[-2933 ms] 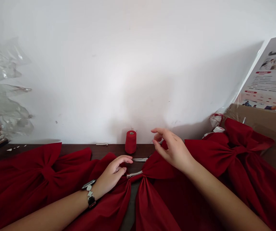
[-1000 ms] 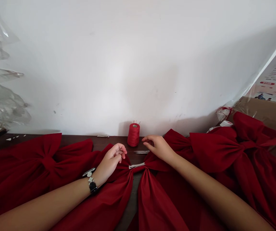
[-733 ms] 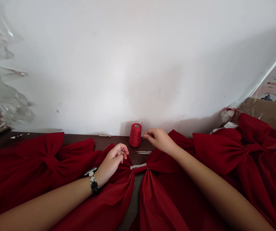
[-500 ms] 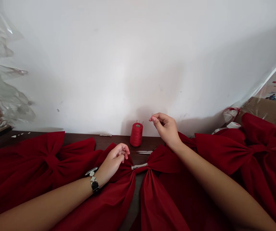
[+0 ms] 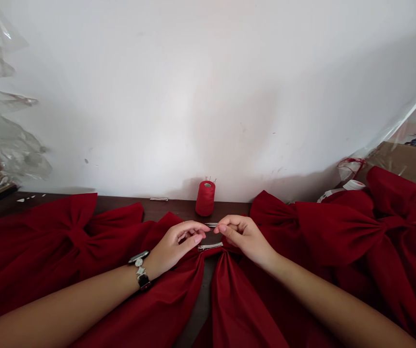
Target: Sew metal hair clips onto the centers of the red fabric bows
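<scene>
This is my inspection of the bench, as seen from my own viewpoint. My left hand [image 5: 179, 240] is half open, its fingers loosely curved, and I see no hold on anything. My right hand [image 5: 245, 237] is nearly closed, with thumb and forefinger pinched together. Its fingertips [image 5: 226, 226] sit just beside the left hand, not quite touching it. Whether a needle or thread lies in that pinch is too fine to tell.

Directly below my hands lies the red fabric bow [image 5: 189, 290], tails running toward me, with a metal hair clip [image 5: 210, 247] across its gathered centre. A sliver of small scissors [image 5: 212, 224] shows between my hands, on the dark wooden bench [image 5: 179, 205]. Farther back, a red thread cone [image 5: 205, 198] stands upright with needles in its top, and a second clip [image 5: 158, 199] lies near the white wall [image 5: 208, 96]. Two more red bows flank the work: the left bow [image 5: 41, 237] on the bench, the right bow [image 5: 338, 224] reaching up against a cardboard box [image 5: 404, 157]. Crumpled clear plastic [image 5: 5, 125] hangs at far left — nothing else of note.
</scene>
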`<state>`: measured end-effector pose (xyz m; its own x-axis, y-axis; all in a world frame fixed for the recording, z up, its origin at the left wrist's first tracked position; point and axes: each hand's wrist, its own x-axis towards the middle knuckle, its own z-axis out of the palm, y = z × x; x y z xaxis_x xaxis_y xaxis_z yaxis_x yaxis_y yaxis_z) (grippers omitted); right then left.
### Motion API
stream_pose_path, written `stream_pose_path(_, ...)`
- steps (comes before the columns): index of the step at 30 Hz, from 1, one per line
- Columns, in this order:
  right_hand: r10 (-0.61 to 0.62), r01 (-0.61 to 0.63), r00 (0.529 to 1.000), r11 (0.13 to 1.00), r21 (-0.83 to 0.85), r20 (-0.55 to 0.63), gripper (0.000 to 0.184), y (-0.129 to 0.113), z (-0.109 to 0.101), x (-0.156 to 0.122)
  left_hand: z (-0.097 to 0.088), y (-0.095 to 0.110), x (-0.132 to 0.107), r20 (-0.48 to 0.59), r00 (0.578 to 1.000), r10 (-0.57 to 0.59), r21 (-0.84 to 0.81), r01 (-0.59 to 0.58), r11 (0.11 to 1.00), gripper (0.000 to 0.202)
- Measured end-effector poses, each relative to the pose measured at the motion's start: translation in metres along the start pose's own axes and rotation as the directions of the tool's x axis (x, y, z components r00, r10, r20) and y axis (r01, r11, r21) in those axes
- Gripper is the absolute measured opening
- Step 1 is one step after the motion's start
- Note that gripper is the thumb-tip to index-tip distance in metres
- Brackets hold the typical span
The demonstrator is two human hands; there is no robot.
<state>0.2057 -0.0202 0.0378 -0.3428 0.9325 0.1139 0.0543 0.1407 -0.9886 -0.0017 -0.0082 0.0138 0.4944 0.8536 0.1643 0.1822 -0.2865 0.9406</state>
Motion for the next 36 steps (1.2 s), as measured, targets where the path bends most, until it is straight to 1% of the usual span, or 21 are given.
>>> stream_pose_path(2,0.020,-0.023,0.998,0.999,0.042,0.061,0.044,0.004,0.005,-0.002,0.002,0.000,-0.002,0.061,0.997,0.038,0.078,-0.043,0.996,0.027)
stream_pose_path(4,0.005,-0.010,0.996,0.999,0.049,0.092,0.043,0.004,0.007,-0.002,0.003,-0.001,-0.002,0.093,0.994,0.054,0.146,-0.067,0.987,0.024)
stream_pose_path(7,-0.019,0.015,0.994,0.999,0.040,0.106,0.042,0.005,0.009,-0.001,0.003,-0.003,-0.002,0.082,0.995,0.062,0.189,-0.077,0.979,0.019)
stream_pose_path(9,-0.024,0.021,0.993,0.999,0.033,0.112,0.042,0.007,0.008,-0.001,0.004,-0.005,-0.001,0.059,0.997,0.058,0.175,-0.067,0.982,0.018)
stream_pose_path(12,-0.030,0.031,0.992,0.999,-0.008,0.126,0.042,0.011,0.005,0.000,0.003,-0.004,0.000,0.056,0.998,0.021,0.147,-0.029,0.989,0.022)
stream_pose_path(15,-0.073,0.084,0.994,0.984,-0.155,0.079,0.036,0.008,-0.003,0.001,0.001,-0.003,0.001,0.020,1.000,-0.015,0.100,0.013,0.995,0.024)
stream_pose_path(17,-0.153,0.149,0.988,0.946,-0.287,0.010,0.029,0.002,-0.011,0.002,0.000,-0.002,0.003,-0.031,0.998,-0.047,0.043,0.048,0.998,0.023)
stream_pose_path(19,-0.254,0.210,0.965,0.894,-0.397,-0.060,0.021,-0.007,-0.019,0.001,-0.001,-0.001,0.004,-0.079,0.993,-0.087,-0.013,0.086,0.996,0.024)
stream_pose_path(21,-0.327,0.251,0.939,0.863,-0.439,-0.107,0.020,-0.017,-0.026,-0.001,-0.001,0.000,0.005,-0.118,0.986,-0.116,-0.062,0.109,0.992,0.024)
stream_pose_path(22,-0.345,0.269,0.932,0.865,-0.424,-0.113,0.022,-0.023,-0.029,-0.003,-0.001,0.000,0.005,-0.135,0.983,-0.125,-0.085,0.114,0.990,0.024)
stream_pose_path(24,-0.349,0.308,0.934,0.891,-0.332,-0.072,0.022,-0.034,-0.033,-0.009,-0.001,-0.001,0.005,-0.163,0.978,-0.127,-0.121,0.108,0.987,0.027)
stream_pose_path(26,-0.320,0.321,0.946,0.917,-0.237,0.043,0.018,-0.046,-0.032,-0.016,-0.001,-0.002,0.005,-0.185,0.976,-0.116,-0.142,0.090,0.986,0.033)
stream_pose_path(27,-0.298,0.317,0.947,0.922,-0.224,0.116,0.017,-0.051,-0.031,-0.020,-0.001,-0.003,0.004,-0.192,0.976,-0.106,-0.145,0.078,0.986,0.035)
stream_pose_path(28,-0.275,0.317,0.943,0.916,-0.246,0.190,0.017,-0.056,-0.028,-0.025,0.000,-0.003,0.004,-0.197,0.976,-0.095,-0.145,0.067,0.987,0.035)
stream_pose_path(29,-0.257,0.332,0.930,0.893,-0.303,0.261,0.017,-0.060,-0.025,-0.029,0.000,-0.004,0.003,-0.201,0.976,-0.084,-0.146,0.055,0.988,0.035)
stream_pose_path(30,-0.246,0.367,0.912,0.847,-0.386,0.328,0.016,-0.063,-0.021,-0.033,0.000,-0.004,0.003,-0.205,0.976,-0.075,-0.149,0.044,0.988,0.035)
stream_pose_path(31,-0.243,0.415,0.892,0.773,-0.479,0.381,0.015,-0.066,-0.017,-0.037,0.000,-0.005,0.002,-0.212,0.975,-0.066,-0.155,0.033,0.987,0.035)
stream_pose_path(33,-0.267,0.504,0.861,0.558,-0.659,0.433,0.020,-0.069,-0.006,-0.046,0.001,-0.005,0.002,-0.238,0.970,-0.053,-0.173,0.012,0.985,0.038)
stream_pose_path(35,-0.332,0.517,0.847,0.334,-0.788,0.415,0.030,-0.070,0.005,-0.055,0.001,-0.006,0.002,-0.260,0.964,-0.049,-0.187,-0.001,0.982,0.041)
stream_pose_path(36,-0.363,0.504,0.841,0.253,-0.826,0.402,0.033,-0.070,0.010,-0.061,0.000,-0.006,0.002,-0.267,0.963,-0.048,-0.191,-0.004,0.982,0.042)
